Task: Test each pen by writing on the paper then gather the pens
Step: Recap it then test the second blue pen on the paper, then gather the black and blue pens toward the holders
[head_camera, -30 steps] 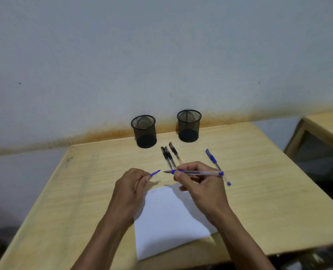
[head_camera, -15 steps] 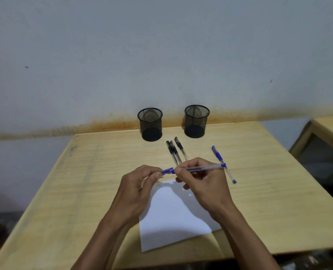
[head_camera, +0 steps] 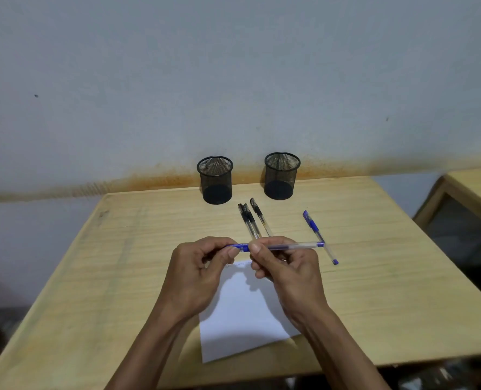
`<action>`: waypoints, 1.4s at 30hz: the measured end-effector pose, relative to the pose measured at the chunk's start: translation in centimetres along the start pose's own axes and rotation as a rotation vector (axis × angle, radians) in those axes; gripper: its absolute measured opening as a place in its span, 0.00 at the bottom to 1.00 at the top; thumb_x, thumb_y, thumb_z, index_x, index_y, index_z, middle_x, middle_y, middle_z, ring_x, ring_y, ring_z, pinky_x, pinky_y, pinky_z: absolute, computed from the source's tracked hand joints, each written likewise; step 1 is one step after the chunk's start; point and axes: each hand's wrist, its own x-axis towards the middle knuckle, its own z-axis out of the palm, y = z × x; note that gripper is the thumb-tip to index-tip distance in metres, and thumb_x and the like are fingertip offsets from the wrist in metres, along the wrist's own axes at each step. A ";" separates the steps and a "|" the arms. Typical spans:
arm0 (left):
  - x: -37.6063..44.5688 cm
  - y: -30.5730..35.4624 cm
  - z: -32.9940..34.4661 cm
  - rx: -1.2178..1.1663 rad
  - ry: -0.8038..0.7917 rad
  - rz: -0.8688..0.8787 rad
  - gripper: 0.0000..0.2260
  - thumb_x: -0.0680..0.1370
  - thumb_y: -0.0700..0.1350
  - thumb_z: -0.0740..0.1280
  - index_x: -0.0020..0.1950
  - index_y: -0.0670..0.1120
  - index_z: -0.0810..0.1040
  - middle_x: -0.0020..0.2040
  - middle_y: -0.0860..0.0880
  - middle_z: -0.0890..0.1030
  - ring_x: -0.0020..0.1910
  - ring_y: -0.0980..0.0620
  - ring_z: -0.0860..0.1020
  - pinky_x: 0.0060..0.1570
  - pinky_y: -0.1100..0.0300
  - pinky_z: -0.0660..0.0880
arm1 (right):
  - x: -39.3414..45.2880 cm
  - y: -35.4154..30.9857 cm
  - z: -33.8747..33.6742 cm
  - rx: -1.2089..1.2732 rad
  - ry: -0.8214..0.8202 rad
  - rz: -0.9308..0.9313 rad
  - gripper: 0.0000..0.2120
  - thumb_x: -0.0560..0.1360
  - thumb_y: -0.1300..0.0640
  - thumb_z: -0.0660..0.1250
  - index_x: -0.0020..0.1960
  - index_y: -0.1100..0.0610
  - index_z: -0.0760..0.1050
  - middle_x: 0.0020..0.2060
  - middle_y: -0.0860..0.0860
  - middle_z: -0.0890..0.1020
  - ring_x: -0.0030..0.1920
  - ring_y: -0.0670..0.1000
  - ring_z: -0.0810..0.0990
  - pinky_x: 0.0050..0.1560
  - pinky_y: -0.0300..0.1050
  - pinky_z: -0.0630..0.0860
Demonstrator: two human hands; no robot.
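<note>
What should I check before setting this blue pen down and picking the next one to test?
1. Cap back on the held blue pen: cannot tell; left hand pinches the cap end, right hand grips the barrel.
2. Test mark on the paper: ok, faint writing by its top edge.
3. Second blue pen within reach: ok, on the table.
4. Three black pens accessible: ok.
5. Mesh cups upright: ok, both.

Matt wood-grain table [head_camera: 374, 291]; white paper [head_camera: 242, 319]; black metal-mesh cups [head_camera: 215, 180]; clear plastic pens [head_camera: 290, 245].
</note>
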 end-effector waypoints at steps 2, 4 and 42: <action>0.3 0.2 0.0 0.013 -0.037 -0.016 0.05 0.77 0.42 0.71 0.47 0.51 0.85 0.39 0.55 0.85 0.40 0.55 0.81 0.40 0.64 0.75 | 0.1 -0.1 -0.5 0.060 0.001 0.070 0.09 0.71 0.57 0.78 0.50 0.57 0.85 0.36 0.51 0.86 0.37 0.49 0.83 0.41 0.41 0.80; 0.7 0.1 -0.2 0.033 -0.036 -0.036 0.04 0.78 0.44 0.71 0.46 0.52 0.85 0.37 0.51 0.84 0.37 0.52 0.80 0.38 0.58 0.74 | 0.2 -0.1 -1.3 0.038 0.107 0.082 0.27 0.65 0.50 0.81 0.62 0.53 0.80 0.48 0.42 0.86 0.46 0.44 0.85 0.47 0.40 0.81; 5.2 -8.2 5.1 0.879 -0.007 -0.175 0.23 0.80 0.60 0.60 0.66 0.47 0.78 0.69 0.45 0.75 0.71 0.44 0.69 0.68 0.44 0.65 | 8.4 2.1 -8.2 -1.393 0.361 0.012 0.14 0.77 0.41 0.64 0.48 0.51 0.79 0.46 0.47 0.83 0.52 0.53 0.75 0.51 0.49 0.66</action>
